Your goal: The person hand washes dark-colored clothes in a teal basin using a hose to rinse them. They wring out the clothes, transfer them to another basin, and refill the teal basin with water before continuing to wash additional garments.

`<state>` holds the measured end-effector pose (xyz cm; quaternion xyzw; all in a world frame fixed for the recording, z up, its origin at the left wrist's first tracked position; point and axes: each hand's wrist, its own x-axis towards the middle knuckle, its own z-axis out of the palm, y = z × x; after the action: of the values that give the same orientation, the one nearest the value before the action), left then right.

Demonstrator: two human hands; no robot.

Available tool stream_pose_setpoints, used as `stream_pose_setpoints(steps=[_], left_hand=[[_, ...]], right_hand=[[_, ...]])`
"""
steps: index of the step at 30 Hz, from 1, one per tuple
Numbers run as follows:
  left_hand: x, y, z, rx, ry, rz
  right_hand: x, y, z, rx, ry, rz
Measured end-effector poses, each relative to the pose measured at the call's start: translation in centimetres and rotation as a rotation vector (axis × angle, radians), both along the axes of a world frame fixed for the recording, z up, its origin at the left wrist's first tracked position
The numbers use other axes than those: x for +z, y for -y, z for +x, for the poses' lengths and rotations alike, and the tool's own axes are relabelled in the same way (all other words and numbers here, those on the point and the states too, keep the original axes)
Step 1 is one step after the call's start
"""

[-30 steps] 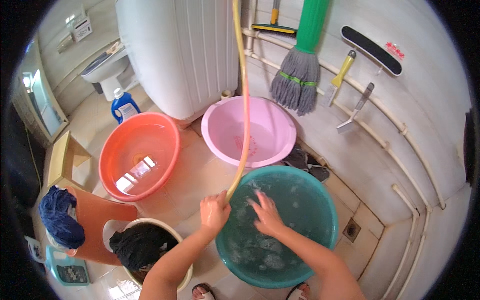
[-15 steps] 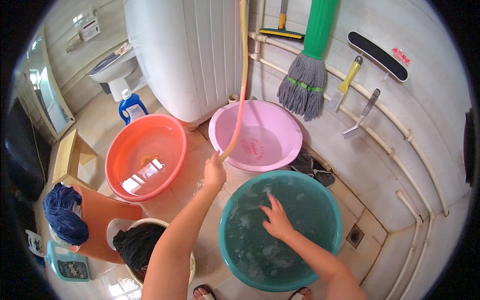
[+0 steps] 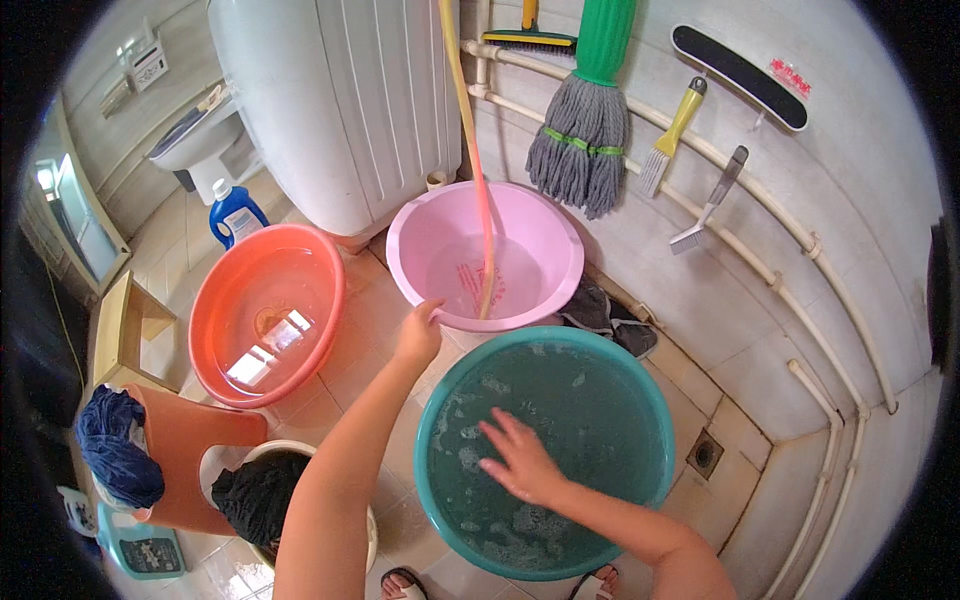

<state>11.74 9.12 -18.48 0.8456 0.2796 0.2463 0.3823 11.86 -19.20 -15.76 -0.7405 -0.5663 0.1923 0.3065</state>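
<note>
My left hand [image 3: 418,338] is closed at the near left rim of a pink plastic basin [image 3: 560,250], with its fingertips on the edge. A yellow-to-orange hose [image 3: 474,150] hangs down into that basin, its lower end in the shallow water. Nearer to me stands a round teal basin [image 3: 425,440] of murky water with patches of foam. Over this water is my right hand [image 3: 522,462], its fingers spread and nothing in them.
Left stand an orange basin of water [image 3: 205,330], a blue bottle [image 3: 238,213], a wooden stool [image 3: 115,330], an orange stool with blue cloth [image 3: 120,450], and a bucket with black cloth [image 3: 262,495]. A grey mop [image 3: 580,165] and brushes hang right, above a floor drain [image 3: 705,454].
My left hand has let go of the hose and moved to the pink basin's rim; the hose's end now rests in that basin. My right hand has shifted slightly left over the teal basin.
</note>
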Motion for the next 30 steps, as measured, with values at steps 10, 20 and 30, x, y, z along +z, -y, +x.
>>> stream_pose_setpoints(steps=[10,20,30], left_hand=[[-2.7,5.4,-11.3,0.166,-0.038,-0.479],[-0.3,11.5,-13.0,-0.008,-0.052,-0.437],[0.1,13.4,-14.3,0.177,-0.140,-0.418]], right_hand=[[-0.3,-9.2,0.7,0.211,0.406,-0.150],[-0.3,5.8,14.8,-0.453,0.702,-0.464],[2.4,14.2,3.7,0.492,0.569,-1.525]])
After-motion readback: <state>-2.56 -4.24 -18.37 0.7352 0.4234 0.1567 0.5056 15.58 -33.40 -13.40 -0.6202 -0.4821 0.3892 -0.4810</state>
